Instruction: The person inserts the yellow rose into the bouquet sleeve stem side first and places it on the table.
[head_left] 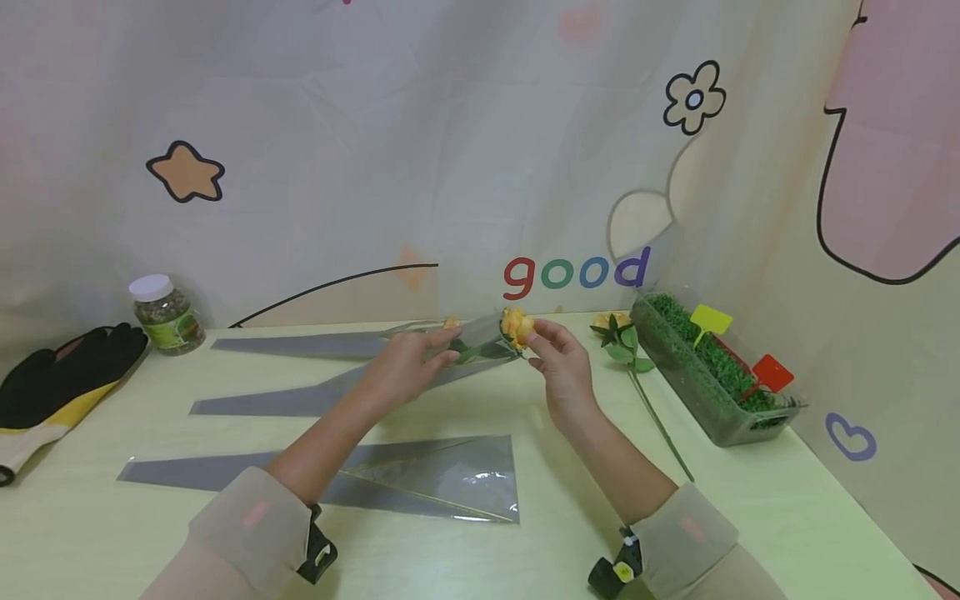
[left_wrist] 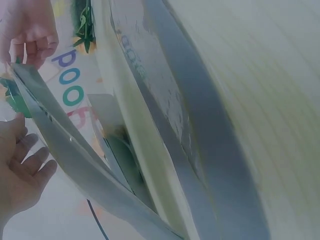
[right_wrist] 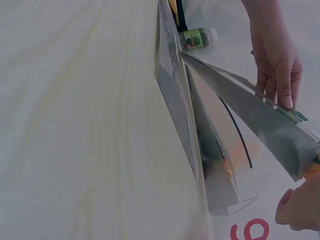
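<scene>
While the right hand pinches a yellow flower at the wide end of a raised, tilted plastic sleeve, the left hand has thumb and fingers at that sleeve's upper edge; whether they pinch it, I cannot tell. Another sleeve lies flat in front, and a filled one lies near the table's back edge. Open surface stretches from the front sleeve's wide edge to a loose flower, beside a grass box near the right edge.
</scene>
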